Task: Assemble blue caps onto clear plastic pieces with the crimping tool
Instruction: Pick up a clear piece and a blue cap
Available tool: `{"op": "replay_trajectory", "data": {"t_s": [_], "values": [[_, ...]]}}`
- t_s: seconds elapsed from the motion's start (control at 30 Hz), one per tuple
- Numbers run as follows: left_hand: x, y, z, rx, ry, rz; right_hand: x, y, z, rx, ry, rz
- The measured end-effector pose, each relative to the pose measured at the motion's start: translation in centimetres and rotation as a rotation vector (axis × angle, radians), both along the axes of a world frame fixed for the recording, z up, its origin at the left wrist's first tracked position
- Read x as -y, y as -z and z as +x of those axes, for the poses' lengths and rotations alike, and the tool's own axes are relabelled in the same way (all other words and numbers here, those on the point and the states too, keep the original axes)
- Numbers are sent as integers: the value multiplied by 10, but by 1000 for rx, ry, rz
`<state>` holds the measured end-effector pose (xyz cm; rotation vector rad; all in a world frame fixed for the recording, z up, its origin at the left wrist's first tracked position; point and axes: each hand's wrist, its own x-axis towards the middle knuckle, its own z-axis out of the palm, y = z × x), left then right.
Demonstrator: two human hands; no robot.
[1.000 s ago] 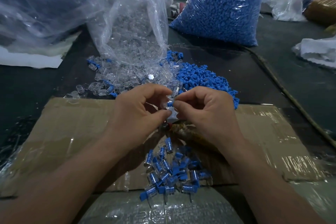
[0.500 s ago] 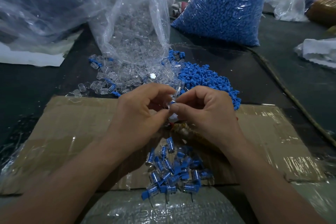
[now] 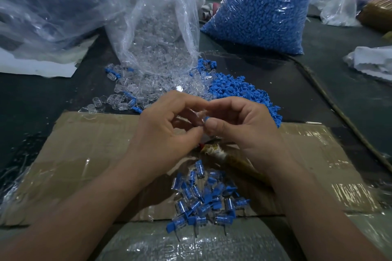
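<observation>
Small blue plastic cap [image 3: 206, 118] pinched by right hand [image 3: 244, 131] against small clear plastic piece [image 3: 198, 115] gripped in left hand [image 3: 167, 131], both over brown taped cardboard sheet [image 3: 95, 144]; risk: cap probably seats crooked or drops into pile of finished capped pieces [image 3: 203, 199] if pinch slips

- My dark surface [image 3: 275, 82] carries a taped cardboard sheet [image 3: 84, 154] nearest me.
- Beyond it, spilled clear plastic pieces [image 3: 131, 89] lie touching a heap of blue caps [image 3: 237, 89].
- Farther back stand a clear-piece bag [image 3: 157, 34] on the left and a blue-cap bag [image 3: 263, 6] on the right.
</observation>
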<state>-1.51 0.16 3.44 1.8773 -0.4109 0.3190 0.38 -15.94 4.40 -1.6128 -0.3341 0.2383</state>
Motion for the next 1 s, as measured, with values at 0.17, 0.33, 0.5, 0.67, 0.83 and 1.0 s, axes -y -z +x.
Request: {"op": "replay_trajectory", "data": {"t_s": [0.17, 0.33, 0.5, 0.67, 0.83, 1.0], "values": [[-3, -2, 3, -293, 41, -204, 0, 0, 0, -7, -14, 1], [-3, 1, 4, -327, 67, -198, -1, 2, 0, 19, -27, -25], [-3, -3, 6, -471, 66, -394, -5, 0, -2, 153, -72, -67], [-3, -5, 6, -560, 70, -469, -7, 5, -3, 322, -3, -150], [-4, -2, 7, -630, 110, -524, -6, 7, -1, 432, 36, -228], [-6, -5, 9, -656, 163, -566, -2, 8, 0, 495, 68, -273]]}}
